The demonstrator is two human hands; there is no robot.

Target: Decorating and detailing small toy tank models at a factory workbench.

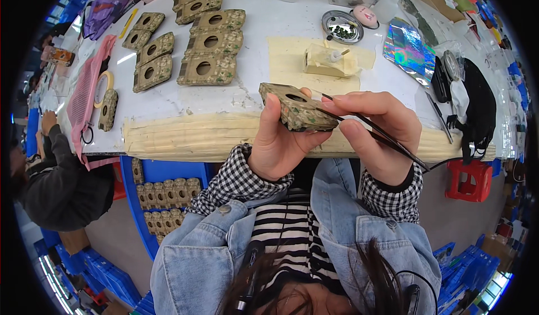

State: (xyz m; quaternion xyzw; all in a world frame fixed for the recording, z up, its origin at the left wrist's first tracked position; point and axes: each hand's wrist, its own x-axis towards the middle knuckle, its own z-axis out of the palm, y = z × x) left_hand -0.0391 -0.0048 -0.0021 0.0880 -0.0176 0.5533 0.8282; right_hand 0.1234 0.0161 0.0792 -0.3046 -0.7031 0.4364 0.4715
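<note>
Observed from where I stand: the left hand (pixel 281 149) grips a camouflage-patterned, block-shaped shell with a round hole (pixel 295 111), tilted above the near edge of the white table (pixel 255 62). The right hand (pixel 396 118) pinches slim dark tweezers (pixel 407 154), prongs parted at the shell's right end; contact cannot be confirmed. Similar camouflage-patterned shells (pixel 227 42) lie far left; a round dish (pixel 331 16) holding small dark-green pieces (pixel 343 32) sits far right.
</note>
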